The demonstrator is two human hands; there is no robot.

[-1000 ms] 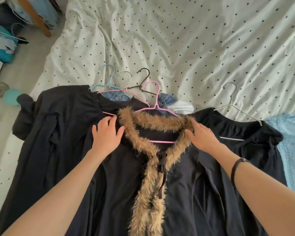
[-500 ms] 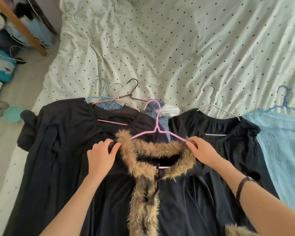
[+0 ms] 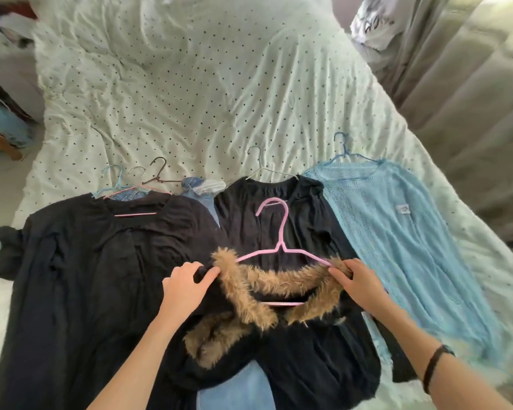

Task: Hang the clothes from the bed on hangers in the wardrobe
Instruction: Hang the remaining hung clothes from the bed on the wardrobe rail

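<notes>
A black cardigan with a brown fur collar [image 3: 267,279] sits on a pink hanger [image 3: 279,247], bunched over other clothes near the front of the bed. My left hand [image 3: 187,288] grips its left shoulder. My right hand [image 3: 359,282] pinches its right shoulder at the hanger's end. Under and beside it lie a black dress on a pink hanger [image 3: 80,261], a black top on a white hanger [image 3: 279,199], a light blue knit sweater on a blue hanger [image 3: 397,241], and jeans [image 3: 234,389].
The dotted white bedsheet [image 3: 205,93] stretches beyond the clothes. Several hanger hooks [image 3: 137,176] cluster at the left. Grey curtains [image 3: 456,99] hang at the right. Clutter and floor [image 3: 3,131] show at the left bed edge.
Both hands have drawn the fur-collared cardigan and its pink hanger toward me and to the right, bunching its lower part and uncovering jeans. The view shifted right, showing the whole blue sweater.
</notes>
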